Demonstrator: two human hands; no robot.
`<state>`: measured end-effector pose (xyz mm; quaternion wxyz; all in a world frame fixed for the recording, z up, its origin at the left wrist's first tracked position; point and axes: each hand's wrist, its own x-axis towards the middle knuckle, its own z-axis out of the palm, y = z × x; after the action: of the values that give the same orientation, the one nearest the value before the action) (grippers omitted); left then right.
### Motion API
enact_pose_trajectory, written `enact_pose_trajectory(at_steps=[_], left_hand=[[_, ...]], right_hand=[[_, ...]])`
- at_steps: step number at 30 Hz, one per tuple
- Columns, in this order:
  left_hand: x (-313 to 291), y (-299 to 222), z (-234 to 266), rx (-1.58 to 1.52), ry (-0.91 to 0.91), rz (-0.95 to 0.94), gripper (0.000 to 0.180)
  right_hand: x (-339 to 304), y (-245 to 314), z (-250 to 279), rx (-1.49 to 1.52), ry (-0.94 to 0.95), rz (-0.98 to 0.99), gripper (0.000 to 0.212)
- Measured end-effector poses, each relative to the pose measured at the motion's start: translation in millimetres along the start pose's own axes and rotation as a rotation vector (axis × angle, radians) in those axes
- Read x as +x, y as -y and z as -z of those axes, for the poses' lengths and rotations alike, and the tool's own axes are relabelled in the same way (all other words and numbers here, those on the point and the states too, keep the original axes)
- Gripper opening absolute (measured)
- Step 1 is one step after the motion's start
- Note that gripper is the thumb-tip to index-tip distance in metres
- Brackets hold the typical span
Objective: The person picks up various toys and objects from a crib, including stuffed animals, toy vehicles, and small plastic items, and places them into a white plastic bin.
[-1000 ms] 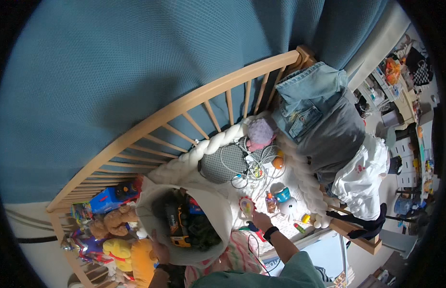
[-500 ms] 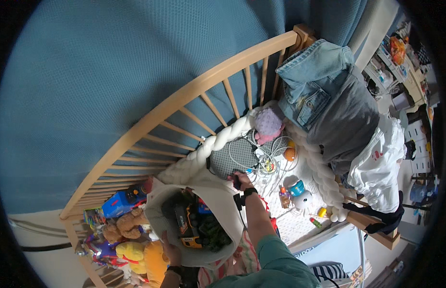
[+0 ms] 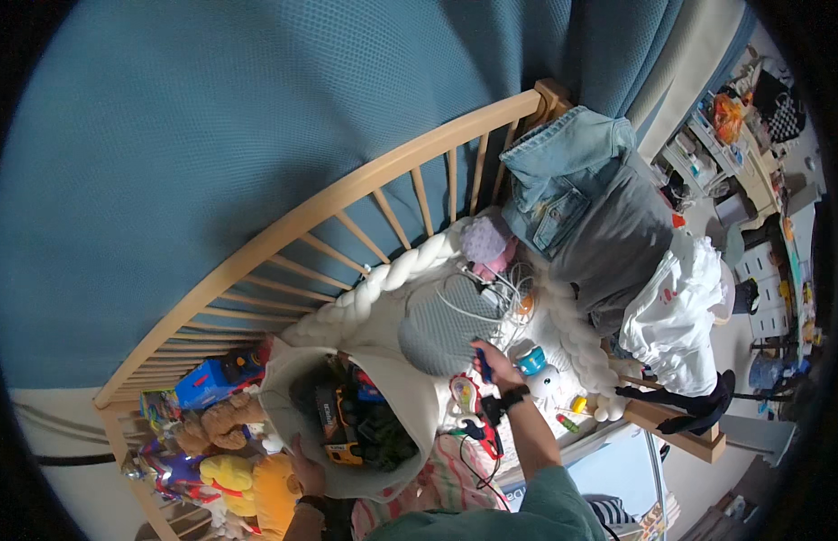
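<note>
Here's the right hand [image 3: 500,368], out over the bedding with its fingers clamped on the near edge of the grey textured pad [image 3: 444,329], which sits inside the wooden crib [image 3: 365,185], just beyond the open-topped white bin [image 3: 417,388]! Down to the left, the left hand [image 3: 308,471] is up against the bin's lower rim, and whether those fingers are clenched on it or merely resting there, I cannot tell. A look into the bin: a yellow-and-black toy [image 3: 339,433] leans beside a dark green bundle [image 3: 392,444]. Behind the pad, a tangle of pale cables [image 3: 500,311] spills past the purple-and-pink soft toy [image 3: 485,236], tucked by the white braided bumper [image 3: 383,288]. Just right of the right hand come a teal toy [image 3: 531,361] and a round white one [image 3: 545,380], with a small yellow piece [image 3: 578,404] nearer the crib's side. Over on the left it's a crowd, a brown plush [image 3: 225,422] below a blue toy vehicle [image 3: 202,383], an orange cushion [image 3: 274,496] near the left hand, while denim [image 3: 563,171], grey cloth [image 3: 608,243] and a white garment [image 3: 676,316] drape the right-hand rail
</note>
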<state>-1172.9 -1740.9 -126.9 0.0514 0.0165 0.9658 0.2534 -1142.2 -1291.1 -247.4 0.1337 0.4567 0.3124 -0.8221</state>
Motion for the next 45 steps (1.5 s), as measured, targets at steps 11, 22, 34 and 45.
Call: enact_pose_trajectory(at_steps=[11, 22, 34, 45], left_hand=[[4.4, 40.8, -12.5, 0.083, 0.103, 0.235, 0.07], [-3.7, 73.0, -17.3, -0.074, 0.023, 0.132, 0.066], [3.0, 19.1, -4.1, 0.061, 0.099, 0.075, 0.069], [0.7, 49.4, -12.2, 0.063, 0.088, 0.14, 0.068]], right_hand=[[-69.6, -46.3, 46.4, -0.122, -0.051, 0.01, 0.023], [43.2, 43.6, -99.9, 0.16, 0.217, 0.419, 0.021], [53.6, 89.1, -94.8, 0.125, 0.173, -0.031, 0.017], [48.5, -55.3, -54.7, -0.097, -0.034, 0.167, 0.039]])
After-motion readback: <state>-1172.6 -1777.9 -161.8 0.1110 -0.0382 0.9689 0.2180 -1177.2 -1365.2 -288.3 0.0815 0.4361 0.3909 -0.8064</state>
